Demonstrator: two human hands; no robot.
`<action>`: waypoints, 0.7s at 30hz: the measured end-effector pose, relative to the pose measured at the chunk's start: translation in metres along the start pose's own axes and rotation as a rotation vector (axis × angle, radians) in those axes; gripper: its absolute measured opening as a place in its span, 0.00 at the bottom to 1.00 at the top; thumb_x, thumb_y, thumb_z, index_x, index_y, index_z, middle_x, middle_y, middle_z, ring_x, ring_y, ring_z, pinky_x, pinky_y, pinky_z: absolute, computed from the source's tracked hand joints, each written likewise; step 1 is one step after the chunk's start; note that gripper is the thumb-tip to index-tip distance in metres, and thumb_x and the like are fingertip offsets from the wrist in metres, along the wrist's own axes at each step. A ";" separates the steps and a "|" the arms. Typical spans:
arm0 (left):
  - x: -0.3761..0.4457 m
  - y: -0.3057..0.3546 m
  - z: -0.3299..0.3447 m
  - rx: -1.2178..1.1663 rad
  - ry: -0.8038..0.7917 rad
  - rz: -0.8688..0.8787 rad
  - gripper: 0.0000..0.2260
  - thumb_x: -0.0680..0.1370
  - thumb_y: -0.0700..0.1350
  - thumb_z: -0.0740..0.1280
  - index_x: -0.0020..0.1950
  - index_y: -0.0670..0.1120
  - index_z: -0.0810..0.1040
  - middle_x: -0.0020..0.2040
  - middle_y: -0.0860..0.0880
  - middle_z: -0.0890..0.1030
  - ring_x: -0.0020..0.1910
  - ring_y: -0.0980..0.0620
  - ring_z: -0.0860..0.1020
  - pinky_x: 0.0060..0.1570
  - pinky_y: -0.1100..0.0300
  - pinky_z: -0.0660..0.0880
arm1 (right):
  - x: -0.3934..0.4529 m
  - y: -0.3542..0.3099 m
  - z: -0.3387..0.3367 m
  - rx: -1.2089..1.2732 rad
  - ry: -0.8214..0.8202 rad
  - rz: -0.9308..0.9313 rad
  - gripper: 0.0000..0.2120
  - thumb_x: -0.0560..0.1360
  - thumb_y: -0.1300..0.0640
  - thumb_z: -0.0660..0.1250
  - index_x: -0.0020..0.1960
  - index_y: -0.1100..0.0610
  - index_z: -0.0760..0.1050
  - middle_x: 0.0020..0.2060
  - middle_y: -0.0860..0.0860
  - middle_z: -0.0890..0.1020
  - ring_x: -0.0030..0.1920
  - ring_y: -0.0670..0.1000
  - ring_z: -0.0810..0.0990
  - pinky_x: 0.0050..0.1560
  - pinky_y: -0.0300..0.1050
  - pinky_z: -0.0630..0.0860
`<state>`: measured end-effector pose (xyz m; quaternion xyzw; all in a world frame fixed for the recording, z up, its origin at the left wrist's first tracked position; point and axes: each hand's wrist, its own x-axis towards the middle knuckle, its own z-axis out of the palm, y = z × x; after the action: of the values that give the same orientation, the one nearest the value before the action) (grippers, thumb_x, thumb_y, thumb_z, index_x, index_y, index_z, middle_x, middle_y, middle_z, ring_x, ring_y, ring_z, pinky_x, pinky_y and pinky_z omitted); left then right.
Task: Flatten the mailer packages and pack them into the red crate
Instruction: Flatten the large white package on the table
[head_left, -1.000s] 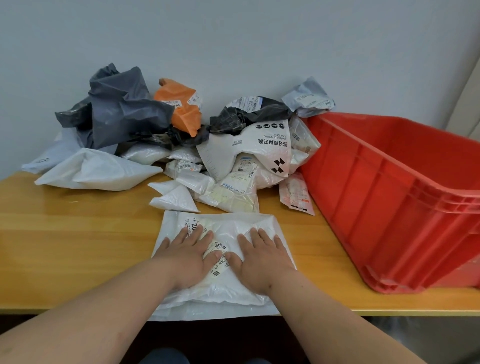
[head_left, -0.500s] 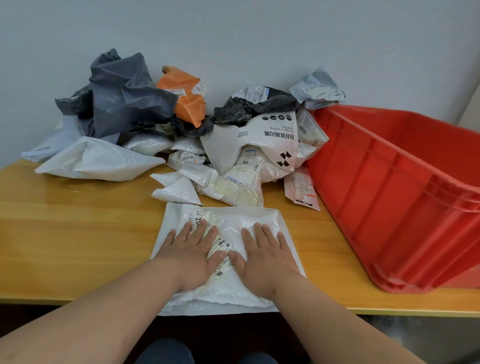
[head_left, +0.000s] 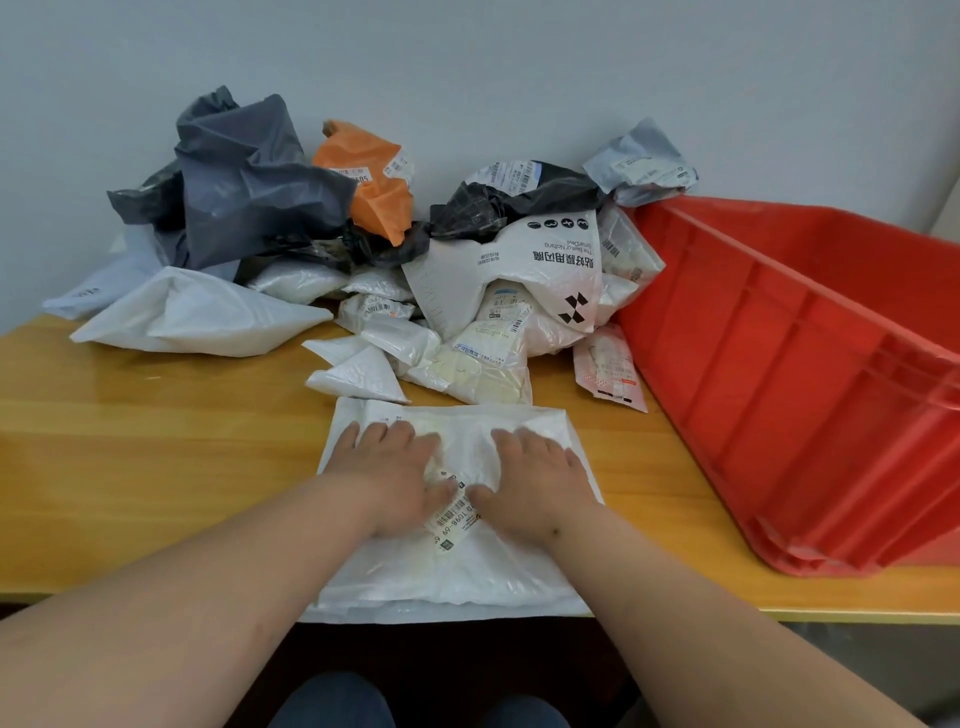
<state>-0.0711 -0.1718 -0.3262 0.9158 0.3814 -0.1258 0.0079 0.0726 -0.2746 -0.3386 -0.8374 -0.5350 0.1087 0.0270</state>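
Hands (head_left: 387, 475) (head_left: 535, 480) flat on white mailer (head_left: 457, 566), label (head_left: 451, 514) digits "T098-69".

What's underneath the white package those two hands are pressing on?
The white mailer lies on another flat white mailer, whose edge peeks out at the wooden table's front. Both hands press flat; whatever else lies beneath is covered.

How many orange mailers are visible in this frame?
1. The orange mailer sits crumpled near the top of the pile against the wall, between the dark grey mailer and the black mailer. Others could be buried under the pile.
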 end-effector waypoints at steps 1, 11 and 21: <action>0.004 -0.001 0.001 -0.017 0.017 -0.014 0.33 0.79 0.68 0.46 0.80 0.55 0.43 0.80 0.50 0.45 0.79 0.45 0.44 0.76 0.45 0.40 | 0.004 0.000 -0.002 0.009 0.010 0.008 0.37 0.79 0.35 0.53 0.81 0.48 0.45 0.81 0.53 0.45 0.80 0.57 0.44 0.78 0.59 0.42; 0.021 0.002 0.022 -0.047 -0.078 -0.028 0.32 0.79 0.67 0.38 0.79 0.55 0.35 0.79 0.52 0.33 0.77 0.46 0.33 0.76 0.44 0.37 | 0.020 0.009 0.020 -0.058 -0.065 -0.007 0.33 0.79 0.31 0.39 0.80 0.42 0.38 0.79 0.48 0.35 0.78 0.55 0.32 0.76 0.61 0.33; 0.009 0.002 0.011 -0.071 -0.069 -0.051 0.34 0.80 0.67 0.46 0.80 0.53 0.38 0.79 0.51 0.34 0.77 0.47 0.33 0.76 0.46 0.37 | 0.018 0.008 0.018 -0.050 -0.063 -0.009 0.34 0.79 0.31 0.41 0.80 0.43 0.39 0.80 0.49 0.37 0.79 0.55 0.34 0.76 0.62 0.35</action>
<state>-0.0663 -0.1679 -0.3396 0.9000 0.4083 -0.1439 0.0506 0.0830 -0.2629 -0.3604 -0.8315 -0.5419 0.1217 -0.0104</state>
